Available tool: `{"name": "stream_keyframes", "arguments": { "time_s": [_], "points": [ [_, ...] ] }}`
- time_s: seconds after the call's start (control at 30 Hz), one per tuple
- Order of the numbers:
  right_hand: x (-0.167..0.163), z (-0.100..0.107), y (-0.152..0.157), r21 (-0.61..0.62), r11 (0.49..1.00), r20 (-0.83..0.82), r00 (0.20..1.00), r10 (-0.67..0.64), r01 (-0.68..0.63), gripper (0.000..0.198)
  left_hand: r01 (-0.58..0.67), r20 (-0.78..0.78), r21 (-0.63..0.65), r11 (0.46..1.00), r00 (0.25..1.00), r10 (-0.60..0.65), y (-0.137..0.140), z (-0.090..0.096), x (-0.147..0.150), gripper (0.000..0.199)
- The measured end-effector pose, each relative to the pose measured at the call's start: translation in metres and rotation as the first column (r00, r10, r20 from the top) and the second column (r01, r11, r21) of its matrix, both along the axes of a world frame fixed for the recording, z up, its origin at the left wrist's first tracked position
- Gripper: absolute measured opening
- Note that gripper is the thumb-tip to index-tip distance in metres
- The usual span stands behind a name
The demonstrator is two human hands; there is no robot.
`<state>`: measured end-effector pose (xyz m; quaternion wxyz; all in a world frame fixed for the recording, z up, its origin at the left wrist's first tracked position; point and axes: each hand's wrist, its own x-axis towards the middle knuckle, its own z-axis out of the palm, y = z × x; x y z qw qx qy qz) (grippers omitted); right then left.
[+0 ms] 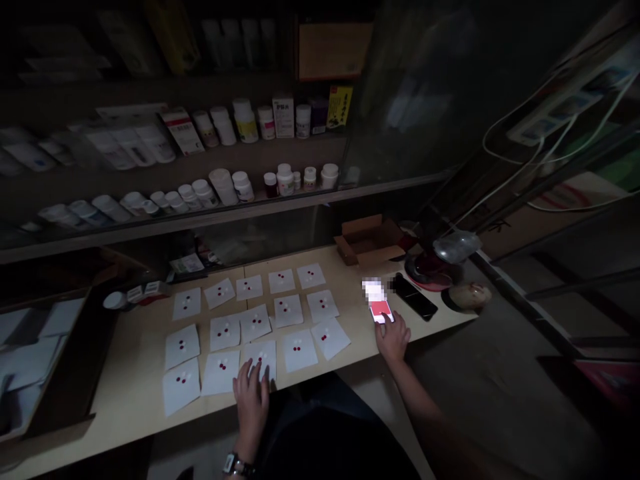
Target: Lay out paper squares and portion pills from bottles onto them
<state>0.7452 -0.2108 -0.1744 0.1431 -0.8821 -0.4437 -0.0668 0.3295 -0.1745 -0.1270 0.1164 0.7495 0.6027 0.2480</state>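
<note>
Fingers of left hand (253, 393) spread flat on paper square (261, 358); right hand (393, 338) open, touching lit phone (380, 308).

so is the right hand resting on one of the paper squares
No, the right hand touches a lit phone; it is the left hand that lies on a paper square.

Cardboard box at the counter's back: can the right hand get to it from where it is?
Probably yes: the right hand rests on the lit phone, and only bare counter lies before the open cardboard box.
</note>
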Motion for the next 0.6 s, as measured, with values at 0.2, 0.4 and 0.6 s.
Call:
{"name": "stream_keyframes", "arguments": {
  "time_s": [0.2, 0.4, 0.6],
  "points": [
    [0.0008, -0.0032, 0.0013, 0.02, 1.0, -0.035, 0.999, -0.002, 0.003, 0.044, -0.022, -0.001, -0.034, 0.999, 1.0, 0.022, 0.0004, 0.0001, -0.001, 0.033],
    [-0.0001, -0.0034, 0.0022, 0.007, 1.0, -0.061, 0.998, -0.015, 0.015, 0.043, -0.024, -0.002, -0.042, 0.999, 1.0, 0.024, -0.0014, -0.0056, -0.0009, 0.034],
    [-0.0023, -0.0016, 0.0024, -0.002, 1.0, -0.056, 0.998, -0.031, 0.031, 0.044, -0.008, -0.002, -0.039, 0.999, 1.0, 0.008, 0.0007, -0.003, -0.0008, 0.033]
  ]
}}
